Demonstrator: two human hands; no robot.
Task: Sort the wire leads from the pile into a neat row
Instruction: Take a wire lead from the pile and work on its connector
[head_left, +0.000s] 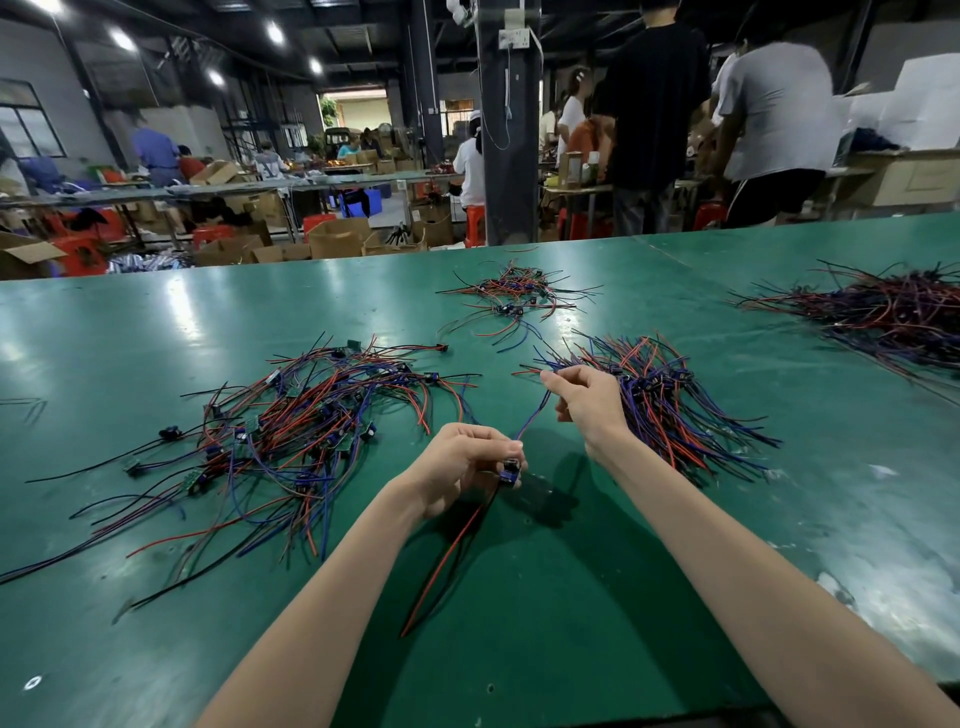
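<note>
A loose, tangled pile of red, blue and black wire leads (291, 431) lies on the green table to my left. An ordered bundle of leads (670, 405) fans out to my right. My left hand (462, 467) pinches one lead (511, 470) by its small blue part above the table, and its red and black wires trail toward me. My right hand (587, 397) pinches the blue wire of that same lead, drawn taut between both hands.
A smaller heap of leads (514, 296) sits farther back at centre, and a big heap (893, 312) lies at the far right. The green table (545, 597) ends at a far edge, with people, boxes and red stools beyond it.
</note>
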